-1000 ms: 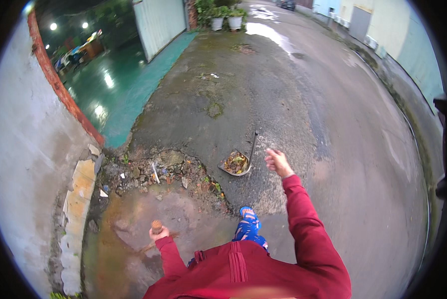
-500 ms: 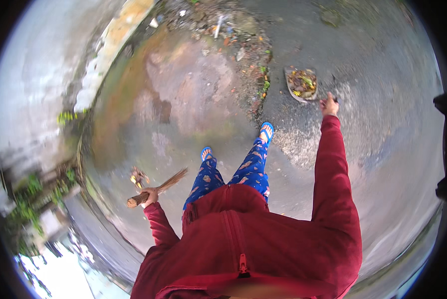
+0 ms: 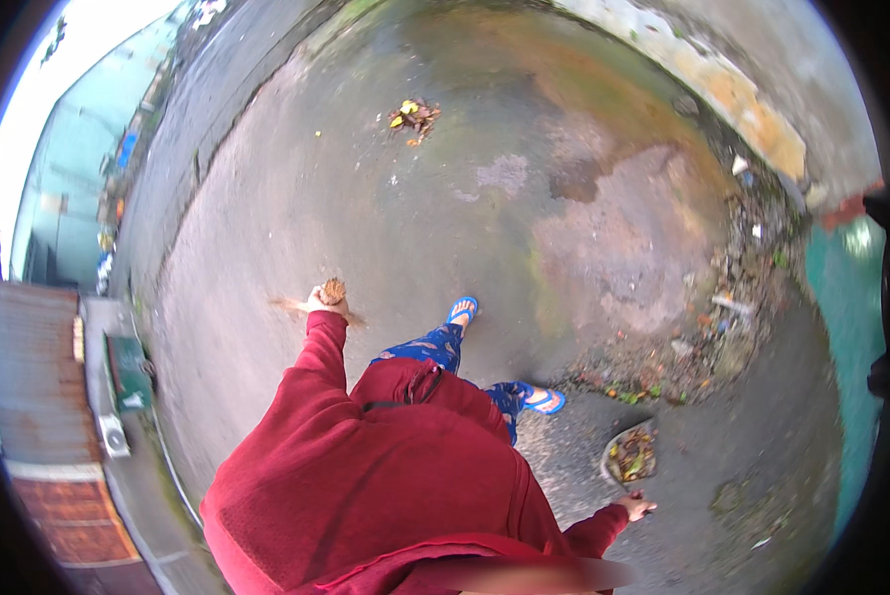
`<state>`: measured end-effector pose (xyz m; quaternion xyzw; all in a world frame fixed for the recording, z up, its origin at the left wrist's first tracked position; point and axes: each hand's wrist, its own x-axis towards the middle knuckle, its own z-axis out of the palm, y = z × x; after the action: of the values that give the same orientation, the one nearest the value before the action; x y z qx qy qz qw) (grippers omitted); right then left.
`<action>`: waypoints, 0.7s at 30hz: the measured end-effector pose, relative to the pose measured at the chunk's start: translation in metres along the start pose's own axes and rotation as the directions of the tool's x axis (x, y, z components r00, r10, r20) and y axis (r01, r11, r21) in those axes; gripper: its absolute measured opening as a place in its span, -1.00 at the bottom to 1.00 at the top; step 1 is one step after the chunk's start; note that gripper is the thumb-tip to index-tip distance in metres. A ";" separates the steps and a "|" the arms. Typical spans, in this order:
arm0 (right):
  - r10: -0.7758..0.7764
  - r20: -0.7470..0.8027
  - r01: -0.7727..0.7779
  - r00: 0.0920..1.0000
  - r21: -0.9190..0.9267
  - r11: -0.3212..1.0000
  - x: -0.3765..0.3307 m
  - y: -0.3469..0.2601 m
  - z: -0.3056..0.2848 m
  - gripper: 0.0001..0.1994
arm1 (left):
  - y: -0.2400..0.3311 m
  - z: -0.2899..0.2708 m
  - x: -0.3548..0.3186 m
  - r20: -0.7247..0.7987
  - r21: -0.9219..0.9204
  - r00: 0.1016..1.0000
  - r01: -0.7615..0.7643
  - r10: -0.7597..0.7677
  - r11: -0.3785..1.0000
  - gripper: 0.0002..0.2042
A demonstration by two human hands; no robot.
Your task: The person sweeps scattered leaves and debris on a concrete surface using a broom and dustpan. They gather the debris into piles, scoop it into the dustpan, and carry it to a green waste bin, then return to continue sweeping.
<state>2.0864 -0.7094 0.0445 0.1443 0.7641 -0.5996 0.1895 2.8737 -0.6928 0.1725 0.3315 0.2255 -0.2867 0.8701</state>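
Note:
My left hand (image 3: 326,302) is closed around a stick broom, a bundle of thin brown sticks. The bound end (image 3: 334,290) points up toward me, and the bristles show only in part, spread below the hand. At the lower right my right hand (image 3: 638,506) is closed at the handle of a dustpan (image 3: 610,462), held low over the ground. Brown and yellow leaves (image 3: 635,454) lie in the pan. Farther ahead, a small pile of dry leaves (image 3: 415,117) lies on the wet concrete.
A strip of rubble and litter (image 3: 728,317) runs along the right, beside a pale wall (image 3: 753,99) and a greenish surface (image 3: 830,288). My feet in blue flip-flops (image 3: 544,400) stand on stained concrete. Rusty metal sheeting (image 3: 30,337) is at the far left.
My body and view have turned left, so the leaf pile has swung from lower left to ahead. The broom's bound end now faces me. The loaded dustpan appears at lower right.

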 end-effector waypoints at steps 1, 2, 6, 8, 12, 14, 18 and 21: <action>-0.058 0.044 0.060 0.997 -0.032 0.998 -0.016 -0.006 0.011 -0.56 | 0.008 -0.020 0.001 0.299 -0.026 0.950 0.095 -0.083 0.995 -0.86; -0.039 0.049 0.042 0.998 -0.048 0.998 -0.034 -0.014 0.024 -0.56 | 0.015 -0.037 0.004 0.318 0.030 0.943 0.097 -0.102 0.995 -0.85; -0.053 0.058 0.059 0.997 -0.104 0.993 -0.107 -0.029 0.076 -0.55 | 0.012 -0.068 0.035 -0.207 0.044 0.975 -0.073 0.081 0.996 -0.80; 0.020 0.098 -0.010 0.995 -0.104 0.994 -0.145 -0.030 0.112 -0.58 | 0.012 -0.061 0.057 -0.316 -0.088 0.945 0.060 -0.085 0.994 -0.83; 0.012 0.228 0.013 0.974 -0.105 0.994 -0.212 -0.030 0.184 -0.63 | -0.016 -0.022 0.099 -0.500 -0.062 0.865 0.020 -0.048 0.998 -0.87; 0.000 0.333 0.023 0.943 -0.066 0.998 -0.246 -0.025 0.226 -0.65 | -0.021 0.003 0.123 -0.394 -0.122 0.919 -0.022 -0.028 0.992 -0.91; 0.111 0.518 -0.065 0.848 -0.105 0.992 -0.309 -0.026 0.328 -0.68 | -0.034 0.056 0.183 -0.342 -0.207 0.937 -0.153 0.075 0.966 -0.97; 0.135 0.671 -0.020 0.729 -0.176 0.984 -0.357 -0.026 0.409 -0.67 | -0.038 0.090 0.223 -0.384 -0.408 0.923 -0.199 0.030 0.891 -0.96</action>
<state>2.4389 -1.1098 0.1466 -0.0686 0.6796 -0.5402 0.4916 3.0308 -0.8575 0.0868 0.1870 0.4228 -0.1086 0.8800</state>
